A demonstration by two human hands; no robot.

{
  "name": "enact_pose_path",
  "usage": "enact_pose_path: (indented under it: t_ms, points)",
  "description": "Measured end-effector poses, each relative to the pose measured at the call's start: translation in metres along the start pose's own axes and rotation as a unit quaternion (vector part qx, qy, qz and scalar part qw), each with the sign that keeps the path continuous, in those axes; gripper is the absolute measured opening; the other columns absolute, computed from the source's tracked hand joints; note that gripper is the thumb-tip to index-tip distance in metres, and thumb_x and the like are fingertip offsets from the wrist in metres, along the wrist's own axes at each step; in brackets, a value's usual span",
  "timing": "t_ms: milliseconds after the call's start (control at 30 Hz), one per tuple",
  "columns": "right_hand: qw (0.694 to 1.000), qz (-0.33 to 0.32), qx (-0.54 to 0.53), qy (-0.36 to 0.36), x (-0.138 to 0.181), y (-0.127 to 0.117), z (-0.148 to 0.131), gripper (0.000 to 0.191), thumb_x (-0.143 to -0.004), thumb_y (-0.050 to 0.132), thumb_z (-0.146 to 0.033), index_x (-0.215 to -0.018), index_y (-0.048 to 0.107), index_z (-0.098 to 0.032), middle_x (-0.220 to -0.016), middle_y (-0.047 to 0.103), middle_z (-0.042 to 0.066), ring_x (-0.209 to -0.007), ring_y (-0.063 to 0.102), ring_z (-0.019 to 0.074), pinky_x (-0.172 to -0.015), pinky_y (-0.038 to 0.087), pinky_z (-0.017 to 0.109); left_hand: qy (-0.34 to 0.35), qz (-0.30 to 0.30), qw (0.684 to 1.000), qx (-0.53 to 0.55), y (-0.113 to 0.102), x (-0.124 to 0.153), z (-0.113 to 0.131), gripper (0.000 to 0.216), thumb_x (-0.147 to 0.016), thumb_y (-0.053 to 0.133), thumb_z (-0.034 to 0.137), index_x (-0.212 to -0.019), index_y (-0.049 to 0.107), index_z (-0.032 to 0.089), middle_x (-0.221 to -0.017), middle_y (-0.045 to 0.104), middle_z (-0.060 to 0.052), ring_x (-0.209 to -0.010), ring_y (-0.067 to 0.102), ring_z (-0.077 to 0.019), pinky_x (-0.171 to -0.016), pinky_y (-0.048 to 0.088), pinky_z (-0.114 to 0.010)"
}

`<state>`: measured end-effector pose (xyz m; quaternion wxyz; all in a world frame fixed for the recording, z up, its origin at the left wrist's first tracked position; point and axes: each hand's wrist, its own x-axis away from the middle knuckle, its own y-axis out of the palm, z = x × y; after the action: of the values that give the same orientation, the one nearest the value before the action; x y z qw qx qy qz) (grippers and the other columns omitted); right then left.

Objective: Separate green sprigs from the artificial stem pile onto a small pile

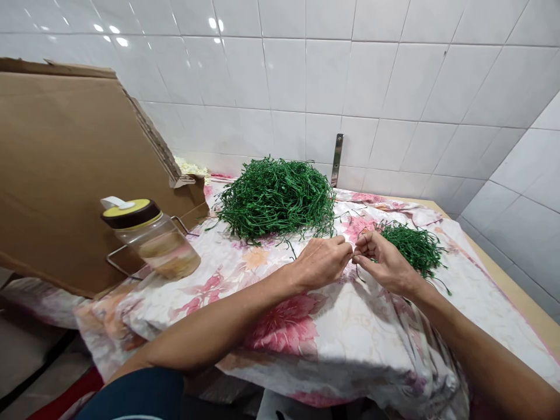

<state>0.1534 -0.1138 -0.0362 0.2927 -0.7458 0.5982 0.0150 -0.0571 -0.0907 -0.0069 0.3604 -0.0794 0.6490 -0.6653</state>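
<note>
- From my remote station on the head camera: a person's left hand [321,263] and right hand [385,263] meet above a floral bedsheet-like cloth [284,326] spread over a table.
- Fingers: the left fingertips [347,248] and right fingertips [359,248] are pinched closed and nearly touching, holding a thin green strand [356,273] at the centre. The grip is too fine for me to see exactly how the strand sits in each pinch.
- The strand's loose end hangs below the right hand's fingers, over the cloth.
- A large heap of green strands [275,198] lies on the cloth just ahead of the left hand, not touching it.
- A smaller heap of green strands [413,248] lies just beyond the right hand, its near edge close to the fingers.
- To the left stands a clear plastic bottle [153,245] with a yellow-and-black lid, holding pale liquid, beside a wire stand [118,262].
- A large cardboard sheet [65,163] leans behind them, partly hiding a pale heap [190,168] that I cannot identify.
- White wall tiles [284,76] rise behind the table, with a metal bracket [336,158] fixed upright against them.
</note>
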Motion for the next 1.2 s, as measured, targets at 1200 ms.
enact_pose_path:
  t_ms: [1200]
  points:
    - [0.905, 0.247, 0.342, -0.05, 0.003, -0.051, -0.029, 0.022, -0.094, 0.059, -0.032, -0.104, 0.073, -0.02, -0.118, 0.071, 0.013, -0.08, 0.068, 0.0227, -0.076, 0.053, 0.038, -0.224, 0.029, 0.792, 0.567, 0.006, -0.017, -0.01, 0.03, -0.074, 0.076, 0.033, -0.093, 0.07, 0.01, -0.075, 0.067, -0.003, -0.047, 0.043, -0.0032, -0.044, 0.031, -0.018]
